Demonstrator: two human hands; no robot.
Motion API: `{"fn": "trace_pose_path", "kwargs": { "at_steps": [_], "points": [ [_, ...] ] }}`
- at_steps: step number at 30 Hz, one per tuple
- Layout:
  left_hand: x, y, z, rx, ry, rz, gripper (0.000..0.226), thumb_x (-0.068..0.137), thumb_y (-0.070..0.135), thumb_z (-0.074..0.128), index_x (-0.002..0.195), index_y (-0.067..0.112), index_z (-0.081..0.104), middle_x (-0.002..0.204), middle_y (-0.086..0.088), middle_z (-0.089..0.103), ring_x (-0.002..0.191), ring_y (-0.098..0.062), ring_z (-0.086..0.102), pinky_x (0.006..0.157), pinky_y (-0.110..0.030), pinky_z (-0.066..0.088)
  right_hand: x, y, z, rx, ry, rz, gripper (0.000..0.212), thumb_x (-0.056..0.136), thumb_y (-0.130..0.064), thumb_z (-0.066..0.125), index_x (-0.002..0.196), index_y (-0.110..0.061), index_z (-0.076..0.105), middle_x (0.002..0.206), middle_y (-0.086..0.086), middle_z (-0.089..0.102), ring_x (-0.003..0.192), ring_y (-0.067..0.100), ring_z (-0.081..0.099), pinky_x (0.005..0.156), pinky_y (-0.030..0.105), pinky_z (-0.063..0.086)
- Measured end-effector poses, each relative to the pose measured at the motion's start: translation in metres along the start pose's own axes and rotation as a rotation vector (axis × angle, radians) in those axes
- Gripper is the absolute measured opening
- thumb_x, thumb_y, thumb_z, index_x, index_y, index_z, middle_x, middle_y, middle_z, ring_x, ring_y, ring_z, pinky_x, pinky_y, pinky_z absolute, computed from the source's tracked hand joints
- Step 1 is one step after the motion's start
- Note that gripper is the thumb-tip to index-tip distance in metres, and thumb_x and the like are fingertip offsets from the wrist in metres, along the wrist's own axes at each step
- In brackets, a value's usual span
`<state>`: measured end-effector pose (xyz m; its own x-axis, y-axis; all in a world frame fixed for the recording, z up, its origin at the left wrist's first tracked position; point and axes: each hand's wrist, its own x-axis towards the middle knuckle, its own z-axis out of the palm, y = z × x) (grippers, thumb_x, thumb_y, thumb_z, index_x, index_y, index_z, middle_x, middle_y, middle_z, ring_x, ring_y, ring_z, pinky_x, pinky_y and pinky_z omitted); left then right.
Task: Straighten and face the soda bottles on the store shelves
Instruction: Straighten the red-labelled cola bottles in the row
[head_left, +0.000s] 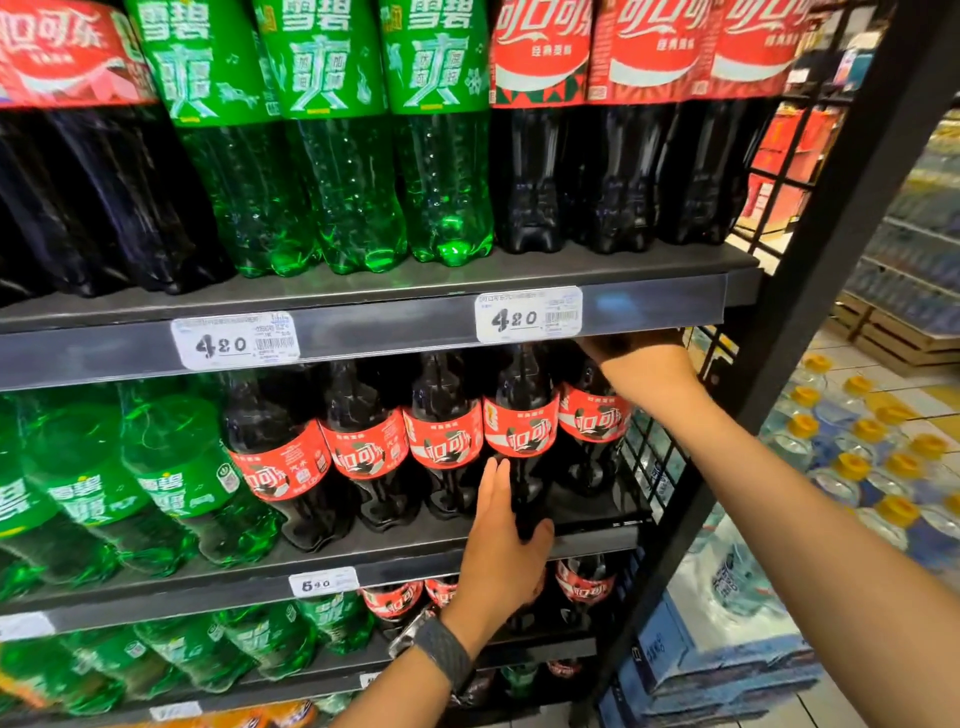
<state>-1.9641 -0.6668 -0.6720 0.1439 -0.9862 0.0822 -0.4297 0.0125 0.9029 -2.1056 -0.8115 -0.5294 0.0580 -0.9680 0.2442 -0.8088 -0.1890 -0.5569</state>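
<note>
On the middle shelf of a black store rack, soda bottles stand in a row, and every place below is given relative to this shelf. At its left end stand green bottles with green labels, tilted in the wide-angle view. Next along the shelf come five cola bottles with red labels, labels facing outward. The first three cola bottles stand untouched, side by side near the front edge. The fourth cola bottle stands at the front edge, and the left hand wraps its lower body, fingers on the bottle's left side and thumb on its right; this grip is clamped on the bottle. A dark band sits on that wrist, below the shelf. The fifth cola bottle, at the shelf's right end, has the right hand over its top, just under the price rail above; the fingers are hidden behind the rail, so I cannot tell whether this grip is closed on the cap. Above the shelf, the rail carries two price tags reading 4.20, and large green and cola bottles stand over it. Right of the shelf, beyond the wire side panel, water bottles with yellow caps sit on the floor.
</note>
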Motion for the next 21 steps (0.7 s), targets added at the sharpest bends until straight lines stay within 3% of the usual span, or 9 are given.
{"fn": "trace_pose_path", "kwargs": {
  "at_steps": [2,4,7,12,15,18,21],
  "points": [
    [0.002,-0.002,-0.001,0.009,0.0,-0.001,0.083,0.092,0.026,0.06,0.153,0.035,0.003,0.157,0.026,-0.005,0.146,-0.005,0.011,0.115,-0.036,0.03,-0.003,0.009,0.01,0.236,0.066,0.043,0.053,0.082,-0.058,0.06,0.118,-0.019,0.059,0.119,0.005,0.063,0.102,0.026,0.058,0.082,0.025,0.038],
    [0.003,-0.003,-0.002,0.011,-0.001,-0.003,0.082,0.092,0.027,0.06,0.153,0.035,0.005,0.157,0.025,-0.001,0.146,-0.006,0.013,0.114,-0.037,0.032,-0.004,0.016,0.016,0.38,0.1,0.055,0.057,0.08,-0.057,0.064,0.126,-0.025,0.055,0.125,0.001,0.061,0.112,0.024,0.056,0.085,0.026,0.038],
    [0.004,-0.003,-0.004,-0.001,0.007,0.013,0.081,0.092,0.025,0.06,0.152,0.037,0.007,0.156,0.024,0.007,0.145,-0.007,0.015,0.114,-0.039,0.032,-0.003,0.019,0.018,0.419,0.087,0.026,0.051,0.081,-0.052,0.064,0.125,-0.028,0.054,0.124,-0.001,0.061,0.108,0.018,0.055,0.082,0.028,0.039],
    [0.004,-0.001,-0.007,-0.018,0.015,0.023,0.081,0.092,0.024,0.06,0.151,0.041,0.008,0.155,0.026,0.01,0.144,-0.006,0.019,0.113,-0.038,0.034,-0.002,0.025,0.016,0.411,0.051,-0.031,0.052,0.084,-0.05,0.062,0.128,-0.026,0.053,0.123,0.004,0.061,0.108,0.026,0.058,0.082,0.03,0.043],
    [0.003,0.0,-0.007,-0.025,0.022,0.022,0.08,0.092,0.024,0.06,0.15,0.041,0.008,0.154,0.029,0.01,0.143,-0.005,0.02,0.113,-0.038,0.034,-0.002,0.027,0.017,0.343,0.026,-0.004,0.06,0.084,-0.057,0.057,0.133,-0.025,0.048,0.108,0.005,0.064,0.086,0.022,0.061,0.072,0.026,0.044],
    [0.003,0.0,-0.006,-0.029,0.029,0.028,0.081,0.091,0.023,0.06,0.15,0.043,0.009,0.153,0.03,0.011,0.143,-0.005,0.02,0.113,-0.039,0.034,-0.003,0.028,0.019,0.339,0.035,-0.003,0.056,0.083,-0.059,0.056,0.124,-0.022,0.051,0.092,0.008,0.067,0.08,0.025,0.065,0.065,0.027,0.048],
    [0.004,-0.001,-0.007,-0.03,0.022,0.012,0.081,0.091,0.024,0.061,0.151,0.041,0.008,0.155,0.027,0.009,0.144,-0.007,0.018,0.113,-0.039,0.035,-0.01,0.035,0.022,0.4,0.011,0.033,0.06,0.077,-0.062,0.061,0.094,-0.004,0.062,0.075,0.02,0.067,0.071,0.035,0.066,0.056,0.038,0.05]
  ]
}}
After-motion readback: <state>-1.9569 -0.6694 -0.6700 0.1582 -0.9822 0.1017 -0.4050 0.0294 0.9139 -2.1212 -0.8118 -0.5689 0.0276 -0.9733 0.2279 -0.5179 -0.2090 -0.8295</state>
